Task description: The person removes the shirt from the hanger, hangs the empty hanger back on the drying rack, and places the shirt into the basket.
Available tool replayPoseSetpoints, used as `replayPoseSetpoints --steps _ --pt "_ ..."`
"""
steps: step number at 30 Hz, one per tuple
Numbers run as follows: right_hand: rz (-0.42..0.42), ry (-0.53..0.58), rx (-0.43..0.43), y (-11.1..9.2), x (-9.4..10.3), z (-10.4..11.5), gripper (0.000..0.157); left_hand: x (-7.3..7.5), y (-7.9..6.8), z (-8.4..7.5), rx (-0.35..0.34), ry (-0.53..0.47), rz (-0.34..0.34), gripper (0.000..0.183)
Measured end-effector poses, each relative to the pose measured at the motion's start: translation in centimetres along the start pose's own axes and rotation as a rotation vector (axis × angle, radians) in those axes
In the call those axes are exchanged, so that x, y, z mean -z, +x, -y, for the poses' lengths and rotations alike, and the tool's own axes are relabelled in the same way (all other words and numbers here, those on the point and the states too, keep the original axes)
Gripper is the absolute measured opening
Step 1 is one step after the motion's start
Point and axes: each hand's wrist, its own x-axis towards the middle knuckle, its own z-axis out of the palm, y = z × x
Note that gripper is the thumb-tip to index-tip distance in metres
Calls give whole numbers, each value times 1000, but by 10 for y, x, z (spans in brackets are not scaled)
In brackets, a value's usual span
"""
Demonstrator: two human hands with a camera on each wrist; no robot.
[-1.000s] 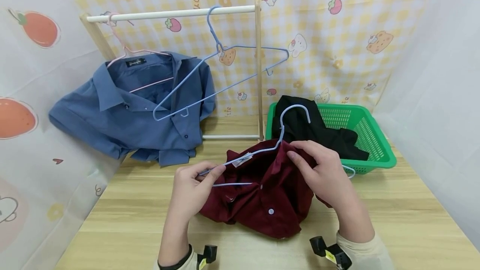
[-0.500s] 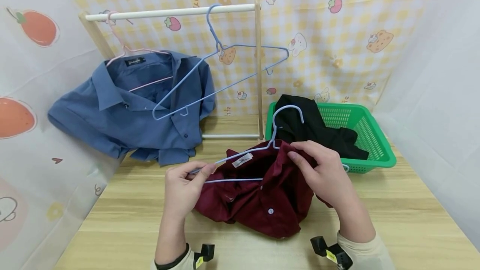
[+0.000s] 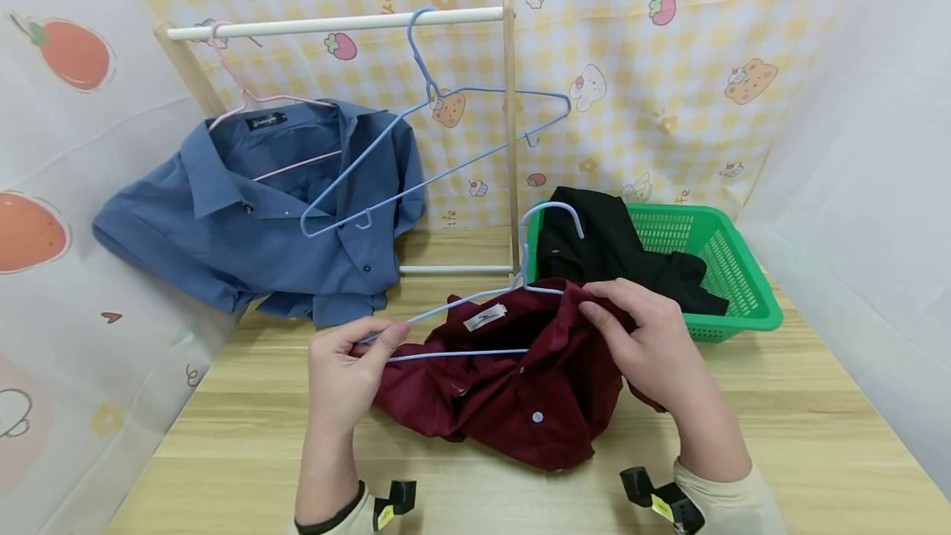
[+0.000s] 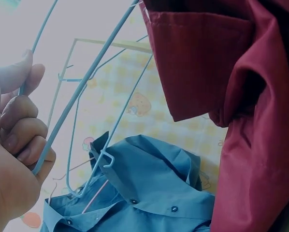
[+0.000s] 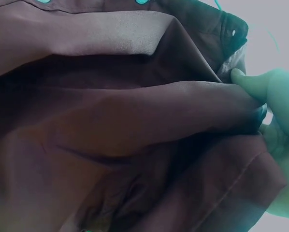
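In the head view my left hand (image 3: 349, 370) grips the left end of a light blue clothes hanger (image 3: 456, 301), its fingers curled round the wire. The hanger's hook points up, and its right arm runs inside the collar of a maroon shirt (image 3: 513, 403). My right hand (image 3: 654, 341) pinches the shirt at its right collar and shoulder, thumb in front. The left wrist view shows my left hand (image 4: 19, 125) round the hanger's end, with the maroon cloth (image 4: 197, 63) hanging apart from it. In the right wrist view folds of the shirt (image 5: 135, 111) fill most of the picture.
At the back left a rack (image 3: 334, 23) carries a blue shirt (image 3: 297, 221) on a pink hanger (image 3: 245, 97) and a bare blue hanger (image 3: 371, 147). Behind my right hand a green basket (image 3: 750, 271) holds black cloth (image 3: 631, 262). Everything stands on a wooden table (image 3: 245, 436).
My left hand has moved left with the hanger, so the hook has shifted left. The hanger's right end, earlier poking out beyond my right hand, is now out of sight. My right hand has barely moved.
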Motion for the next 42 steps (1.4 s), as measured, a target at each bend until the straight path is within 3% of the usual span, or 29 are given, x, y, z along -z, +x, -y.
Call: replayPoseSetpoints --steps 20,42 --pt "4 -46 -10 -3 9 -6 24 13 1 4 -31 -37 -33 14" --pt "-48 -51 -24 -7 16 -13 26 31 1 5 -29 20 -103 15"
